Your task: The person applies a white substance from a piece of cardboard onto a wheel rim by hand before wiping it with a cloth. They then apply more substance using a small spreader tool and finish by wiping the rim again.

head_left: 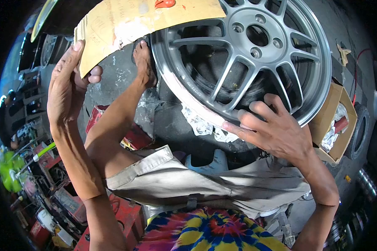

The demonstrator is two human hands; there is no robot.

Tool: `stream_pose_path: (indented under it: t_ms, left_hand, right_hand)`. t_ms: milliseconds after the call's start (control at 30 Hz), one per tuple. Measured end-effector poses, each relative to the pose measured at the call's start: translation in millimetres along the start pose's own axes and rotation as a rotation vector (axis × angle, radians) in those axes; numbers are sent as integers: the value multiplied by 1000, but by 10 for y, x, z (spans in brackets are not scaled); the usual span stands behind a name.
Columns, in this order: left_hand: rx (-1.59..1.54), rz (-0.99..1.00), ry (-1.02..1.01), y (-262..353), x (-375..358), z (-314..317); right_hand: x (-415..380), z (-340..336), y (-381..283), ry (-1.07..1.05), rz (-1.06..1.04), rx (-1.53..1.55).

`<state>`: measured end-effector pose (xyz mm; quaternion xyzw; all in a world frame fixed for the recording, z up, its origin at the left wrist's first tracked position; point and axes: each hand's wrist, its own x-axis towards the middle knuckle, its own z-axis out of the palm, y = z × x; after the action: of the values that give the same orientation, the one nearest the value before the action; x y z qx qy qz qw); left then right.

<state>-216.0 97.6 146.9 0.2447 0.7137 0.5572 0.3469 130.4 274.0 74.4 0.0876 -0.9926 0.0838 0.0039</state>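
Note:
My left hand [71,75] grips the lower left end of a tan piece of cardboard [100,29], thumb on top. On the cardboard lie a smear of white paste [132,31] and a blob of red paste [165,3]. A grey alloy wheel rim [238,54] with several split spokes fills the upper right. Pale pinkish-white paste [188,98] coats part of its near lip. At that lip, my right hand [272,129] rests its outstretched index finger on the coated edge. Its other fingers are bent and apart, with nothing visible in them.
An open cardboard box [337,125] with crumpled wrapping stands right of the rim, beside a tyre [358,131]. Crumpled white paper [197,121] lies on the floor below the rim. Red metal boxes [123,217] and cluttered tools stand at the left. A light blue stool [213,161] shows between my legs.

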Motion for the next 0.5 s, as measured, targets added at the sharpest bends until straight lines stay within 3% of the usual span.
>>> stream_pose_path:
  t_ms: [500]
  left_hand:
    - [57,-37,-14,-28,18,31]
  right_hand:
    - [26,-95,-97,132,261,201]
